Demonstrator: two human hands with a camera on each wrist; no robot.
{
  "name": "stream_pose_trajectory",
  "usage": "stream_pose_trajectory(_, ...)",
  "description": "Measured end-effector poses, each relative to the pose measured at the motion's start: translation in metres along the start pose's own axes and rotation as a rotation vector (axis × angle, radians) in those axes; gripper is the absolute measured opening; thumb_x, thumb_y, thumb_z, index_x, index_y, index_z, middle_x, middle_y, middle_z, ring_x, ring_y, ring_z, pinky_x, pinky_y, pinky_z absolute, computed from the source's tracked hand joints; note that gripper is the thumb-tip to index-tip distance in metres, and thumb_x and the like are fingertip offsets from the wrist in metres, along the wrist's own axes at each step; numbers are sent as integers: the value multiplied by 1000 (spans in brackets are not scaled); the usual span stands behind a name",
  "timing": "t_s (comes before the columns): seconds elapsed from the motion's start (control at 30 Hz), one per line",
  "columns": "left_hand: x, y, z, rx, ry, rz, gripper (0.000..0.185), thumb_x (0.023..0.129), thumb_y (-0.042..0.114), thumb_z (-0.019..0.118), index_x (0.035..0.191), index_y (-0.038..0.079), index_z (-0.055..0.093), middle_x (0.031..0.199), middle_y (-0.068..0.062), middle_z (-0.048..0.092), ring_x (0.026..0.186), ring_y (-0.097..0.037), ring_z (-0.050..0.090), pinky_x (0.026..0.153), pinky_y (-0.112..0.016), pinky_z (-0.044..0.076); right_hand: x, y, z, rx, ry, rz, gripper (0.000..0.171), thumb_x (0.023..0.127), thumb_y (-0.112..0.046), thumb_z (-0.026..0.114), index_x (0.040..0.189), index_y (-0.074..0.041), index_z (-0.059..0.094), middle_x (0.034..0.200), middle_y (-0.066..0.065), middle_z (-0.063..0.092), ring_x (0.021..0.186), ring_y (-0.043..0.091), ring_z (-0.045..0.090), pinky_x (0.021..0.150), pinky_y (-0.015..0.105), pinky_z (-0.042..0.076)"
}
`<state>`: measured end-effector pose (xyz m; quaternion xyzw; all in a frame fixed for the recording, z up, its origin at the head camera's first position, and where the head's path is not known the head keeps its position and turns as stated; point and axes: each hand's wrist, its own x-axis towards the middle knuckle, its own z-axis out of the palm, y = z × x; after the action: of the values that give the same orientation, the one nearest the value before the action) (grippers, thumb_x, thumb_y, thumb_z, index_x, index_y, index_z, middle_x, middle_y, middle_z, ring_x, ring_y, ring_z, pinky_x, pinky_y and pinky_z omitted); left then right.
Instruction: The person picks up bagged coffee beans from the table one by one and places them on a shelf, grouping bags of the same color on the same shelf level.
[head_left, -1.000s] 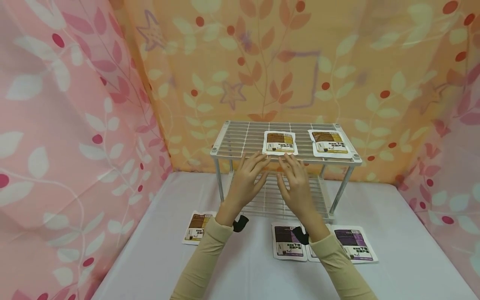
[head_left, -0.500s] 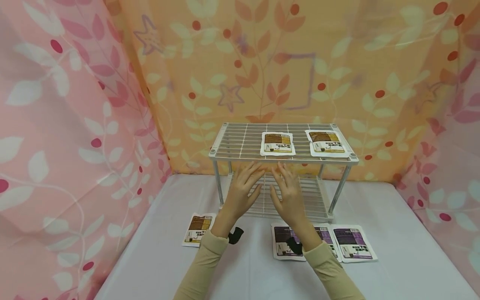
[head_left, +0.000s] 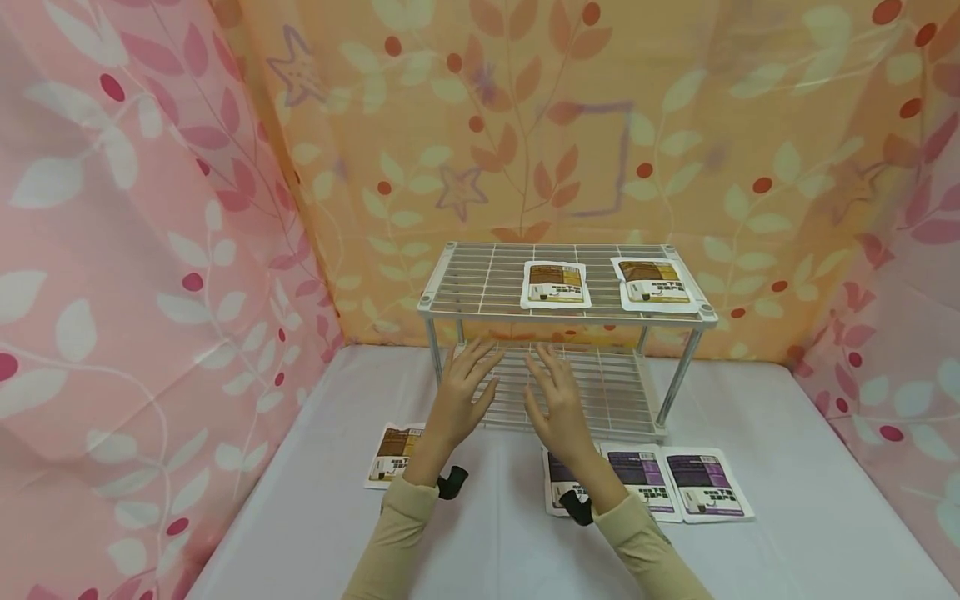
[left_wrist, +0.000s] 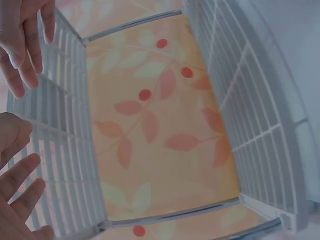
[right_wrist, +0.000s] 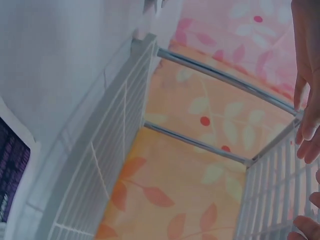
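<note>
My left hand (head_left: 459, 396) hovers before the left front of a white wire shelf (head_left: 468, 315), its fingers spread and holding nothing. To its right, my right hand (head_left: 558, 408) is likewise spread, palm turned toward the left one. On the top tier lie two brown-and-yellow packets, a middle packet (head_left: 556, 285) near the front edge and a right packet (head_left: 655, 285) by the right corner. A third brown packet (head_left: 395, 454) lies on the table, partly covered by my left forearm. Three purple packets lie in a row at right front; the right forearm overlaps the leftmost purple packet (head_left: 558, 479).
The middle purple packet (head_left: 643, 479) and right purple packet (head_left: 707, 485) lie in front of the shelf's lower tier (head_left: 607, 392). Metal posts (head_left: 681, 379) hold up the tiers. Patterned cloth (head_left: 360, 133) hangs behind and at both sides of the white table (head_left: 315, 533).
Both hands have drawn back and down from the top tier's front edge and moved a little left. The packets on the shelf and table stay in place.
</note>
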<state>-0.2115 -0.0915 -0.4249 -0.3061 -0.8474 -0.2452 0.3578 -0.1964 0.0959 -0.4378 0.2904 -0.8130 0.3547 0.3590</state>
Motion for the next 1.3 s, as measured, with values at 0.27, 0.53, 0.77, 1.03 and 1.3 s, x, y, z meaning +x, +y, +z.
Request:
stream_pose_trajectory(0.27,-25,-10,2,16,-48,-64,43,83,11,68,124,12,58,132,-7,53,132,-29,37,105,-65,21,-16,-2,18,45,-70,59,48,84,-4,61,131,-1,49,141,20,39,133,40,30,103,64,25)
stream_pose_trajectory(0.53,-46,-23,4,19,-73,-116,41,84,12,68,123,11,59,129,-10,55,128,-34,42,103,-65,24,-32,-9,40,106,-176,82,48,87,-8,61,133,-3,47,142,18,37,131,40,33,99,58,36)
stream_pose_trajectory(0.77,-66,-35,-1,0,-121,-175,39,84,12,68,123,12,60,128,-10,56,124,-36,46,105,-61,26,-42,-12,55,201,-268,166,47,90,-11,59,134,-5,47,142,17,37,132,36,32,101,56,35)
stream_pose_trajectory(1.03,-82,-46,-9,0,-154,-206,37,82,11,70,118,7,63,122,-12,59,116,-34,52,98,-59,37,-51,-16,74,278,-327,200,42,92,-14,56,132,-4,49,139,16,42,130,34,37,102,53,37)
stream_pose_trajectory(1.3,-106,-49,-13,9,-217,-258,36,83,13,69,117,4,63,121,-16,59,111,-36,54,93,-52,44,-60,-21,88,340,-365,198,40,92,-15,55,131,-3,50,137,19,44,125,36,43,97,54,41)
